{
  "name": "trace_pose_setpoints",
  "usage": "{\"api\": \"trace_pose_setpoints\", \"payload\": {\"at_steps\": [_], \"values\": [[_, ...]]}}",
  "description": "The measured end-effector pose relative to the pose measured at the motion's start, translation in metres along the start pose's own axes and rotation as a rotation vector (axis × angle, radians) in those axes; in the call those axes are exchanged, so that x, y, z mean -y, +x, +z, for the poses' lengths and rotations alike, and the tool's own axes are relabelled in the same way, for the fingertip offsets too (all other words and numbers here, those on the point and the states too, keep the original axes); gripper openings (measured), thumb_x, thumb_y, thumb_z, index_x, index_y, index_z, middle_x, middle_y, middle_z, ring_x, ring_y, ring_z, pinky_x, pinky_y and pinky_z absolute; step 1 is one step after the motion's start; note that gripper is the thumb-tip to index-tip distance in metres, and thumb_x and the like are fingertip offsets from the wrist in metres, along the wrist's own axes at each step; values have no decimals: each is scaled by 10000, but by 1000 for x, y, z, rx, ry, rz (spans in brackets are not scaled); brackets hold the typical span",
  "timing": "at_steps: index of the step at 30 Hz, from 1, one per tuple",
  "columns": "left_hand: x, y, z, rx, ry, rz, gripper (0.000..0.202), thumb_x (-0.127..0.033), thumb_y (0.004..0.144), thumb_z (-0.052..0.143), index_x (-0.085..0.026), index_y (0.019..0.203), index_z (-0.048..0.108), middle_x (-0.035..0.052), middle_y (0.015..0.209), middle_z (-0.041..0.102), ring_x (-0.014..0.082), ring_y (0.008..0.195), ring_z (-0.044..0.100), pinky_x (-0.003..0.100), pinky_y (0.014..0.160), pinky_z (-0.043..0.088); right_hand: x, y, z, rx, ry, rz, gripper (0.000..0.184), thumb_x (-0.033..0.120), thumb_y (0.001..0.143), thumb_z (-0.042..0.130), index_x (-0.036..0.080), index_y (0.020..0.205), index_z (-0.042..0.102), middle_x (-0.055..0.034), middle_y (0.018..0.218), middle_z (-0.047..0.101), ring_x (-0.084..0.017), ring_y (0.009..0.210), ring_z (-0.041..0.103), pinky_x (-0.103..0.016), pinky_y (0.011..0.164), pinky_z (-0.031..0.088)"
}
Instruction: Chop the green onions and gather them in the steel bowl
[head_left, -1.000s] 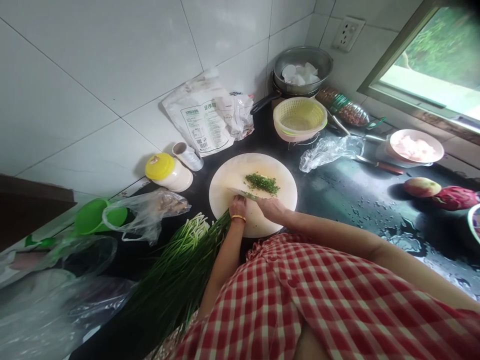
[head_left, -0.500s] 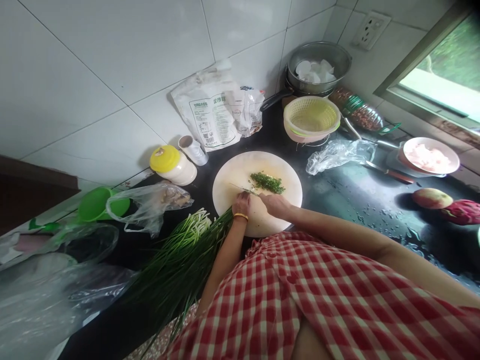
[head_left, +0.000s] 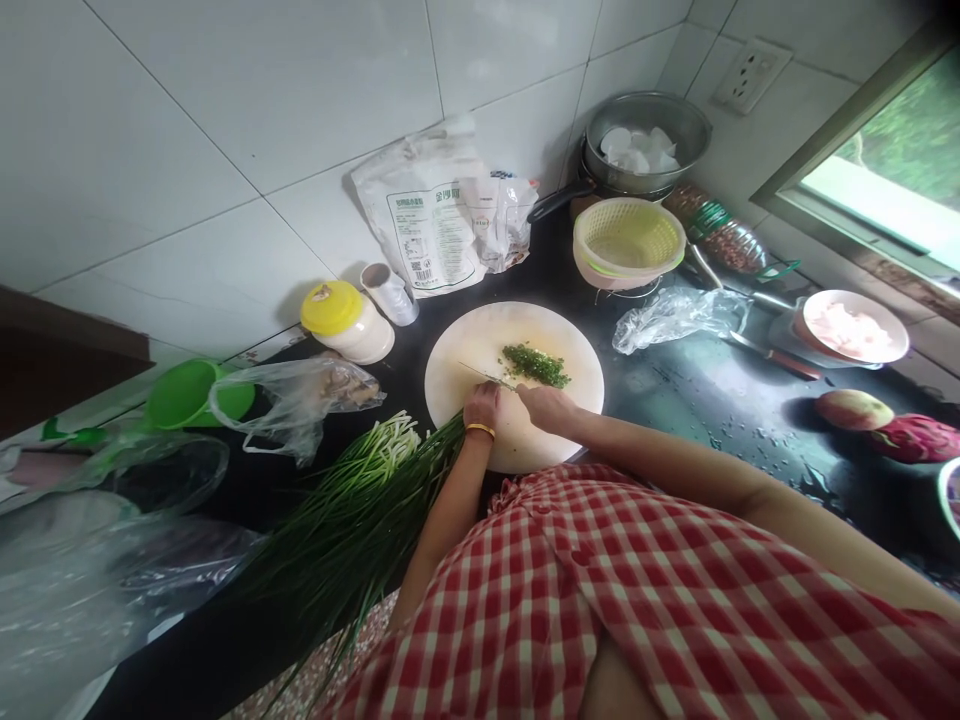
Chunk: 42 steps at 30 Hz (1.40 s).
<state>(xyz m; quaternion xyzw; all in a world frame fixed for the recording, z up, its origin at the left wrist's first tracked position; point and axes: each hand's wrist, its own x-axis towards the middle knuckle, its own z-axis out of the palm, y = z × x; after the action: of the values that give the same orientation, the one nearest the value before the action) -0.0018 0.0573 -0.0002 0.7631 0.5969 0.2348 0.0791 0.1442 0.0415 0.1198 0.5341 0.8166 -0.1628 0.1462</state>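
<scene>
- Knife (head_left: 486, 376), seen in the head view: held over the round cutting board (head_left: 457, 340), its thin blade pointing up and to the left, almost edge-on.
- Right hand (head_left: 550, 408): fingers wrapped around the knife's handle, at the near right part of the board.
- Left hand (head_left: 482, 403): fingers bent and grasping green stalks (head_left: 448, 440) on the board, knuckles just beside the blade; a yellow bangle (head_left: 480, 429) circles the wrist. The exact grip of the fingertips is hidden.
- Chopped greens (head_left: 536, 364): a loose heap on the board, just beyond the knife and right of its blade.
- Long greens (head_left: 352, 525): spread over the dark counter (head_left: 645, 400) to the left of the board, pale white ends toward the board, some leaf tips running past the counter's front edge.
- Behind the board and to its left: a jar with a yellow lid (head_left: 346, 318), lying tilted, with a roll (head_left: 390, 295) beside it, and a white printed bag (head_left: 427, 220) leaning on the tiles.
- Beyond the board to the right: a yellow basket (head_left: 628, 240) and a crumpled clear bag (head_left: 675, 318).
</scene>
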Motion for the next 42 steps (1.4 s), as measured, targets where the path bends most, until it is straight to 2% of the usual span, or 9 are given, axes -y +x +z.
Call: {"api": "trace_pose_setpoints", "payload": {"at_steps": [6, 10, 16, 24, 29, 35, 42], "values": [[0, 0, -1, -2, 8, 3, 152, -162, 864, 482, -168, 881, 633, 80, 866, 658, 196, 855, 579, 309, 804, 459, 2, 3, -3, 2, 17, -1, 353, 80, 842, 365, 131, 1180, 450, -116, 945, 664, -207, 866, 629, -267, 664, 427], [0, 0, -1, 6, 24, -4, 145, -168, 867, 478, -165, 868, 624, 85, 862, 650, 199, 836, 572, 315, 773, 453, 0, -1, -9, 29, 21, 2, 327, 80, 827, 384, 125, 1138, 475, -127, 942, 661, -215, 887, 625, -270, 668, 433], [1, 1, -2, 14, 13, -7, 145, -171, 865, 482, -172, 861, 627, 81, 846, 642, 193, 845, 570, 307, 786, 452, 3, 6, 0, -12, 23, -8, 342, 85, 837, 369, 130, 1159, 473, -122, 941, 659, -217, 866, 629, -275, 669, 435], [1, 0, -1, 25, 27, -19, 149, -184, 875, 464, -173, 861, 611, 87, 851, 634, 200, 842, 568, 325, 771, 454, 0, 4, -6, 25, 31, -18, 300, 94, 831, 385, 129, 1112, 486, -129, 966, 652, -211, 885, 628, -266, 680, 446], [2, 1, -3, 23, -1, -12, 169, -181, 882, 442, -179, 843, 606, 77, 835, 621, 186, 842, 567, 315, 792, 456, 0, 7, -3, 1, 40, -12, 354, 87, 832, 378, 130, 1176, 451, -116, 952, 659, -216, 879, 632, -274, 678, 449], [-1, 0, -5, 31, 45, -87, 134, -218, 866, 487, -174, 894, 611, 95, 938, 582, 182, 832, 560, 286, 721, 454, -2, 6, -10, 48, 63, -17, 304, 99, 828, 386, 131, 1112, 491, -130, 963, 651, -215, 899, 626, -272, 695, 448], [-4, -3, -14, 89, 111, -35, 184, -210, 882, 452, -189, 935, 626, 84, 881, 571, 192, 851, 550, 288, 739, 457, 7, 8, 1, -2, 65, 11, 349, 90, 828, 390, 121, 1165, 473, -132, 937, 665, -219, 886, 627, -269, 678, 434]]}}
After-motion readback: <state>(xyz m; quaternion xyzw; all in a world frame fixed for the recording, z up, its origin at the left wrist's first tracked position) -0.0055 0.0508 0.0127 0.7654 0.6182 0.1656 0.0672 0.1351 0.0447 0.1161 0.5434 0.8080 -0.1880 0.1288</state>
